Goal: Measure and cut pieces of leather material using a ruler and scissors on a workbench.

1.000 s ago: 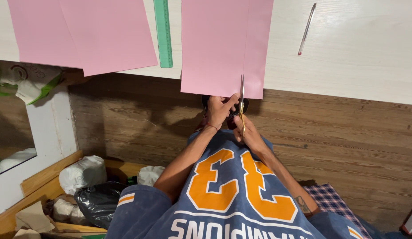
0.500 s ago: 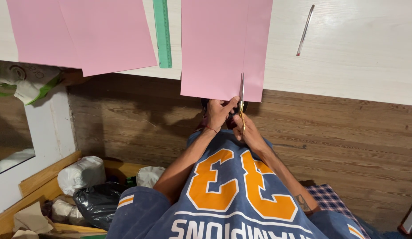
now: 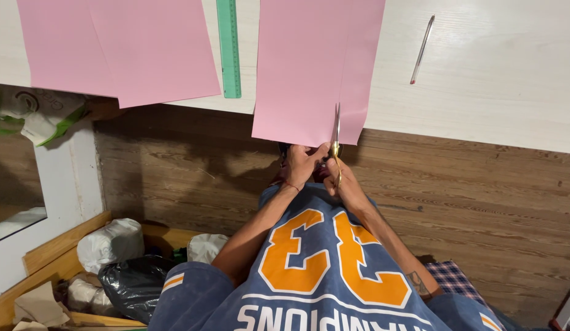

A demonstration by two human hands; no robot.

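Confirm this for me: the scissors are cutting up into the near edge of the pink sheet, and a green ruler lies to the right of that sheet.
One detail is off. The head view shows the scissors cutting into the near edge of the pink sheet, but the green ruler lies to the left of that sheet, not the right. On the right lies a pen.

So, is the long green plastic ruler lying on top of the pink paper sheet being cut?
No, the green ruler lies on the white table, beside that pink sheet.
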